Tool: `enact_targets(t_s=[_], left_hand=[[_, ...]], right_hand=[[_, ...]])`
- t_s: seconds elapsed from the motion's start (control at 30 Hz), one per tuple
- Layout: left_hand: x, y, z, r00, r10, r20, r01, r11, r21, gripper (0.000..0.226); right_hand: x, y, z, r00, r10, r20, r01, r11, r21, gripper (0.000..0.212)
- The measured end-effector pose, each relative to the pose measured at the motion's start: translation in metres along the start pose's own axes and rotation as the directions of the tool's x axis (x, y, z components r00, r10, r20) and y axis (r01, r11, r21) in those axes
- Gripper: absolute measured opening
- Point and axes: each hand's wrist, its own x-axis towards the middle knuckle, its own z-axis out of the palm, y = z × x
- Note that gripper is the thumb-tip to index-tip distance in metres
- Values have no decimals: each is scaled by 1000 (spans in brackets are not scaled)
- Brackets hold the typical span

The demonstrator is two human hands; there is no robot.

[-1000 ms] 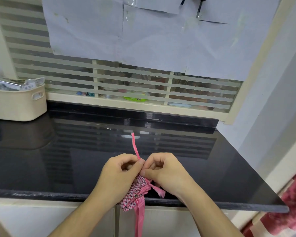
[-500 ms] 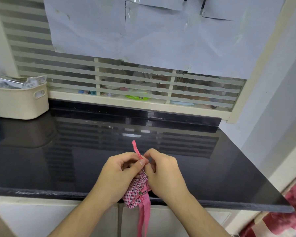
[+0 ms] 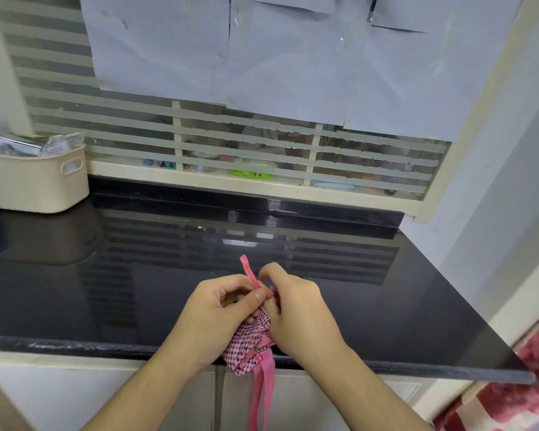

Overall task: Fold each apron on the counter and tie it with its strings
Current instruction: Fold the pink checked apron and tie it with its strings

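Note:
A small folded bundle of pink checked apron (image 3: 249,343) sits between my hands at the front edge of the black counter (image 3: 106,290). My left hand (image 3: 223,309) grips the bundle, thumb pressed against a pink string (image 3: 249,272) that sticks up above the fingers. My right hand (image 3: 296,309) curls around the other side and pinches the string near the left thumb. Two pink string ends (image 3: 262,396) hang down in front of the cabinet. Most of the knot area is hidden by my fingers.
A cream plastic basket (image 3: 35,185) with packets stands at the back left of the counter. A slatted window with taped paper sheets (image 3: 262,51) is behind. Red and white cloth (image 3: 511,399) lies at the lower right, off the counter.
The upright string end has got shorter above my fingers. My right hand has turned and closed in over the bundle, and the short loose end that stuck out at the right is no longer seen.

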Motion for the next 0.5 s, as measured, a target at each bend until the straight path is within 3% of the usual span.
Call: enact_targets(t_s=[0.33, 0.4, 0.5], left_hand=[[3, -5, 0, 1000, 3, -23, -2, 1000, 13, 15], [3, -6, 0, 999, -3, -51, 3, 1000, -4, 15], [4, -9, 0, 997, -9, -74, 8, 1000, -11, 16]], right_hand=[[-3, -3, 8, 996, 33, -77, -34, 999, -7, 18], [-1, 1, 6, 992, 63, -106, -59, 997, 46, 12], [1, 8, -4, 981, 189, -47, -172, 955, 243, 34]])
